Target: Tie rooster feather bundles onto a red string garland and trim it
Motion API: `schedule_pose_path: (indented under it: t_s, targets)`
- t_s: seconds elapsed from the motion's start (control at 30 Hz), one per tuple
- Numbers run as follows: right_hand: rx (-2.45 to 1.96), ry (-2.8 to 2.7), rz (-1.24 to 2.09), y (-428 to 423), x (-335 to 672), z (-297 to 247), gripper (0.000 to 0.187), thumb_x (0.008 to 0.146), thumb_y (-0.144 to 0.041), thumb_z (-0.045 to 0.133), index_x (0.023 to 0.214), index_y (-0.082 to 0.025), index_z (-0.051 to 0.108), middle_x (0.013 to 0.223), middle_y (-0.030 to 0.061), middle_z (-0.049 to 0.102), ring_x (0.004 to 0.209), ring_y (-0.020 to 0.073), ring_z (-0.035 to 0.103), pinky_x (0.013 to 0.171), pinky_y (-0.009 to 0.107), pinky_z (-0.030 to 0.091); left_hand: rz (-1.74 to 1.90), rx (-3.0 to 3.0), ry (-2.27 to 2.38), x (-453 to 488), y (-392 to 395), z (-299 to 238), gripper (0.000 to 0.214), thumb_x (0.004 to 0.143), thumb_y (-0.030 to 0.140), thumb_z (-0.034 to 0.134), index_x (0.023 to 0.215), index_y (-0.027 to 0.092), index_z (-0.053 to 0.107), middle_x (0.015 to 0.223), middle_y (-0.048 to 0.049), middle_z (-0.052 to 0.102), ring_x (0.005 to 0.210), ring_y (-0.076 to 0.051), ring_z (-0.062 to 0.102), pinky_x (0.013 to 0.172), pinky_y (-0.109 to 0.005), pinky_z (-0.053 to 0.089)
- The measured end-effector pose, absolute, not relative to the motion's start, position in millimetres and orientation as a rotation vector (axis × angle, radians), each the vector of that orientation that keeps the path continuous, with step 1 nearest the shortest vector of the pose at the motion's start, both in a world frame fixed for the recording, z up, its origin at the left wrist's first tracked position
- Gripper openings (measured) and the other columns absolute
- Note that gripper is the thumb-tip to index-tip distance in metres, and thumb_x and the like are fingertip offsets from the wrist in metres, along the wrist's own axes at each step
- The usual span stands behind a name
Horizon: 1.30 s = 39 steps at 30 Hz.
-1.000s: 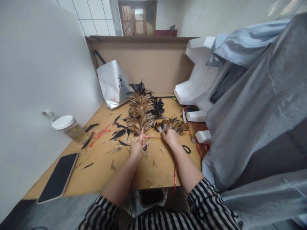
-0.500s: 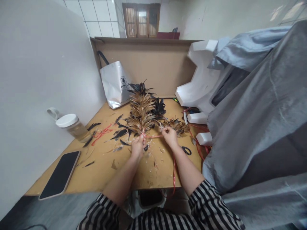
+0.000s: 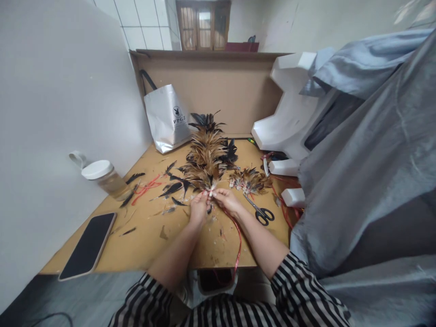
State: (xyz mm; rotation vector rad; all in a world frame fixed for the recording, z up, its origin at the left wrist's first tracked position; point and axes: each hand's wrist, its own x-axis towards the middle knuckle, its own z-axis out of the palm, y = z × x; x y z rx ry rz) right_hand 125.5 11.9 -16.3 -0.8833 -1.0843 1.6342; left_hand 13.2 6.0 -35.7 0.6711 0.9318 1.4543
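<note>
A long bunch of brown and black feathers (image 3: 206, 154) lies on the wooden table (image 3: 150, 236), its base toward me. My left hand (image 3: 199, 207) pinches that base, fingers closed. My right hand (image 3: 226, 201) sits right beside it, fingers closed on a red ribbon (image 3: 238, 236) that runs from the base, across the table and over the front edge. A smaller heap of brown feathers (image 3: 250, 179) lies to the right of my hands. Black-handled scissors (image 3: 259, 211) lie just right of my right hand.
Loose black feathers (image 3: 172, 188) and red ribbon scraps (image 3: 145, 187) lie to the left. A lidded jar (image 3: 102, 177) and a phone (image 3: 89, 245) sit near the left wall. A silver bag (image 3: 168, 119) stands at the back. White plastic parts (image 3: 289, 122) and grey cloth (image 3: 368, 159) fill the right side.
My right hand has moved left from the small feather heap to the base of the big bunch, bringing the red ribbon along. The scissors now show. My left hand stays at the base.
</note>
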Motion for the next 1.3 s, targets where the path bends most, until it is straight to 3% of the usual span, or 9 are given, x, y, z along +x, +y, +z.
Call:
schedule_pose_path:
  t_s: [0.13,0.43,0.73,0.87,1.03,1.13,1.3]
  targets:
    - [-0.872,-1.132,1.672,9.2,124.1,-12.2,0.037,0.055,-0.047,0.076,0.061,-0.015,0.058,0.045,-0.004,0.049,0.039,0.0043,0.033,0.041,0.021,0.017,1.444,0.688,0.955,14.6,5.8,-37.7,0.033,0.058,0.039,0.072,0.074,0.013,0.059,0.051,0.0062,0.042,0.04,-0.003,0.03,0.038,-0.016,0.016]
    - [-1.002,-1.154,1.782,15.9,134.3,-15.8,0.038,0.058,-0.047,0.073,0.06,-0.017,0.05,0.038,-0.0115,0.031,0.034,0.0019,0.017,0.038,0.02,0.007,1.424,0.729,0.977,18.4,3.5,-44.2,0.027,0.063,0.035,0.067,0.078,0.014,0.06,0.052,0.0062,0.041,0.042,-0.004,0.035,0.038,-0.016,0.021]
    - [-1.113,-1.16,1.668,10.6,132.6,-6.1,0.034,0.054,-0.045,0.072,0.06,-0.017,0.053,0.035,-0.0106,0.036,0.031,0.0024,0.019,0.036,0.02,0.007,1.419,0.892,0.979,18.7,2.4,-49.1,0.039,0.068,0.052,0.063,0.075,0.014,0.058,0.049,0.0066,0.04,0.039,-0.004,0.034,0.038,-0.017,0.024]
    - [-1.134,-1.191,1.553,11.8,131.3,-9.4,0.029,0.055,-0.041,0.071,0.06,-0.016,0.057,0.039,-0.0081,0.042,0.034,0.0033,0.026,0.038,0.019,0.016,1.416,0.917,1.02,18.5,3.4,-50.4,0.04,0.067,0.054,0.064,0.071,0.015,0.055,0.046,0.0084,0.037,0.036,-0.003,0.03,0.037,-0.017,0.022]
    - [-1.234,-1.312,1.265,23.4,140.0,-21.2,0.023,0.061,-0.035,0.067,0.071,-0.015,0.062,0.057,-0.0017,0.058,0.049,0.0088,0.045,0.051,0.022,0.034,1.474,0.878,1.012,12.4,5.9,-45.3,0.04,0.064,0.051,0.068,0.065,0.016,0.049,0.046,0.0086,0.037,0.037,-0.002,0.029,0.036,-0.015,0.021]
    - [-1.409,-1.508,0.911,25.5,150.6,-22.7,0.02,0.066,-0.03,0.063,0.081,-0.016,0.064,0.072,0.0022,0.062,0.063,0.013,0.052,0.063,0.026,0.041,1.473,0.845,1.011,8.2,8.2,-43.2,0.041,0.063,0.051,0.069,0.064,0.015,0.049,0.047,0.0081,0.038,0.038,-0.002,0.029,0.036,-0.014,0.02]
    - [-1.448,-1.76,0.316,14.3,155.8,-11.6,0.02,0.071,-0.022,0.059,0.09,-0.017,0.065,0.104,0.0106,0.059,0.097,0.0214,0.052,0.088,0.035,0.038,1.472,0.842,0.996,6.2,9.8,-43.2,0.04,0.063,0.049,0.069,0.065,0.015,0.049,0.047,0.0079,0.038,0.037,-0.002,0.028,0.036,-0.014,0.019]
